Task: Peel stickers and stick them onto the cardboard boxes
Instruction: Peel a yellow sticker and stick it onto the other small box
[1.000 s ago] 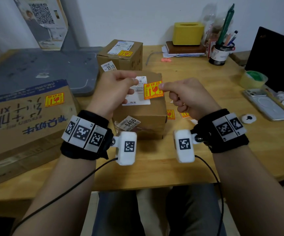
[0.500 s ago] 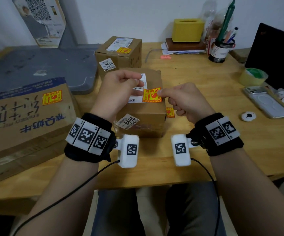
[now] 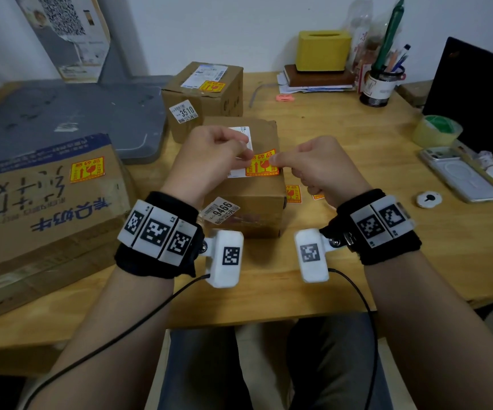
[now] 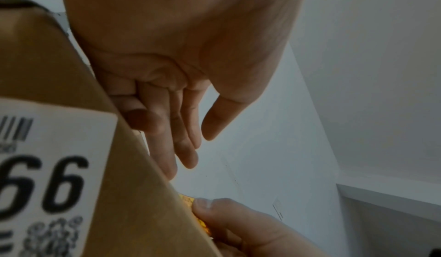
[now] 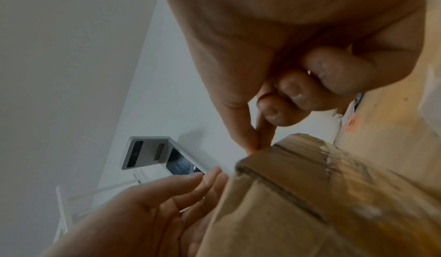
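Observation:
A small cardboard box [image 3: 251, 193] stands in the middle of the table. An orange-yellow sticker [image 3: 262, 167] lies on its top, overlapping a white label [image 3: 240, 173]. My right hand [image 3: 274, 159] pinches the sticker's right edge between thumb and forefinger, with the other fingers curled, as the right wrist view shows [image 5: 256, 145]. My left hand [image 3: 246, 153] rests straight fingers [image 4: 188, 159] on the box top at the sticker's left side, thumb apart. A second box [image 3: 206, 99] behind and a large box [image 3: 47, 208] at the left each carry the same sticker.
Two loose stickers [image 3: 293, 193] lie on the table right of the middle box. A phone [image 3: 458, 176], a tape roll [image 3: 437, 130], a white disc [image 3: 429, 199] and a black screen [image 3: 481, 99] are at the right. A pen cup [image 3: 381, 84] and a yellow box [image 3: 323, 50] stand at the back. A grey mat [image 3: 67, 116] lies at the left.
Both hands have lowered the sticker from a tilted hold above the box down onto the box top. The left fingers now lie flatter at its left edge.

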The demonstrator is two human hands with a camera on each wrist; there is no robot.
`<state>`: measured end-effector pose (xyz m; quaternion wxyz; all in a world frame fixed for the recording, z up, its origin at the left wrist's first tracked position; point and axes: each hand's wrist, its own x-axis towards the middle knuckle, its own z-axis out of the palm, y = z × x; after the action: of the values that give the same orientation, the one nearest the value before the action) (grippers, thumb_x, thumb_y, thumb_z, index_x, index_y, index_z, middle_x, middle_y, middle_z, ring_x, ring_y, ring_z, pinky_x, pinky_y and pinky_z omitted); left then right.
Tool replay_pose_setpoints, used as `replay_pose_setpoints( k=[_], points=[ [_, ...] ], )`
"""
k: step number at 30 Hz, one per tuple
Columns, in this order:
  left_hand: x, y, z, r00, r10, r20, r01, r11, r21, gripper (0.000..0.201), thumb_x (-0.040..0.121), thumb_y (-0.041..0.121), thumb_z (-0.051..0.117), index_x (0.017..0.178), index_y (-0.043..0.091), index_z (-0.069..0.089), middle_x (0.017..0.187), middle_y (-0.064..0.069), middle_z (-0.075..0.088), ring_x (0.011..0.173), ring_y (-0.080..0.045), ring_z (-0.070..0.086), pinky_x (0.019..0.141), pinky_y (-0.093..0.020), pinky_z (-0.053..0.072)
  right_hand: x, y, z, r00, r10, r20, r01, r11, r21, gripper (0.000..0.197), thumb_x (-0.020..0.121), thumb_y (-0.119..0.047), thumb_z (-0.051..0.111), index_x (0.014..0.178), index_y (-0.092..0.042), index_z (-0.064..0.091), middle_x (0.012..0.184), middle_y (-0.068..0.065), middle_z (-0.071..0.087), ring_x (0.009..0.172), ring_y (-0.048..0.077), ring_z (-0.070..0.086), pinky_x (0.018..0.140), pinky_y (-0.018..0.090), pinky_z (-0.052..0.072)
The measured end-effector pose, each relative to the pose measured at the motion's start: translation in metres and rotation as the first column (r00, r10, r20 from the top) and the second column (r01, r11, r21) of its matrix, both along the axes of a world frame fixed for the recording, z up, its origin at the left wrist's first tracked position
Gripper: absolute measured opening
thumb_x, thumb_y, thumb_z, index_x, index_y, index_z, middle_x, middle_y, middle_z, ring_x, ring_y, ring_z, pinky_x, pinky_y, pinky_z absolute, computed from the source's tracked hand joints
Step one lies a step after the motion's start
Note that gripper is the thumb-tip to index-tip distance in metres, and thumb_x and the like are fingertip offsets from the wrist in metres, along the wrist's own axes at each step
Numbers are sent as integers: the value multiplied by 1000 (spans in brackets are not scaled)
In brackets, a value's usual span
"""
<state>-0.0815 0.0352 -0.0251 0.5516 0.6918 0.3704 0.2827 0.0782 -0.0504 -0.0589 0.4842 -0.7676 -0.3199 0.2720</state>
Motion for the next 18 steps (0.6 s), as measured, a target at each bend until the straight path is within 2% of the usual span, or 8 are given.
replay_pose_setpoints(
  k=[2, 4, 7, 13, 18],
  points=[
    [0, 0, 0, 1000, 9, -12, -9, 1000, -4, 18, 100, 10, 55, 110, 7, 70, 97, -7, 77, 81, -6, 74, 46, -5, 42, 0, 0, 2, 999, 2, 46, -1, 1000, -22, 40, 80, -35, 82, 91, 2, 74, 67, 9, 40, 43, 14, 29, 39, 21, 22],
    [0, 1, -1, 999, 13, -29, -13, 1000, 3, 17, 99, 12, 57, 109, 9, 70, 97, -5, 77, 81, -4, 74, 46, -5, 42, 0, 0, 3, 997, 0, 76, 3, 999, -45, 49, 80, -37, 83, 93, 9, 72, 64, 8, 41, 42, 14, 31, 39, 22, 24],
    [1, 1, -1, 999, 14, -45, -14, 1000, 7, 17, 98, 13, 58, 108, 10, 71, 95, -3, 77, 80, -2, 74, 47, -5, 42, 0, 0, 3, 995, 2, 102, 5, 998, -66, 51, 79, -39, 82, 100, 8, 73, 67, 8, 42, 43, 13, 32, 40, 22, 23],
    [0, 2, -2, 998, 13, -59, -13, 1000, 6, 14, 98, 16, 57, 103, 15, 71, 92, 2, 78, 82, -3, 75, 50, -8, 43, -2, -1, 7, 991, -4, 137, 17, 995, -95, 53, 78, -41, 83, 101, 6, 74, 70, 7, 44, 42, 12, 31, 39, 20, 23],
    [1, 3, -3, 998, 15, -55, -15, 1000, 12, 17, 98, 14, 57, 105, 11, 72, 92, 1, 78, 83, -5, 75, 48, -6, 43, -4, -2, 12, 977, 7, 212, 20, 992, -123, 46, 79, -38, 83, 95, 4, 76, 66, 6, 46, 29, 4, 30, 33, 15, 23]
  ],
)
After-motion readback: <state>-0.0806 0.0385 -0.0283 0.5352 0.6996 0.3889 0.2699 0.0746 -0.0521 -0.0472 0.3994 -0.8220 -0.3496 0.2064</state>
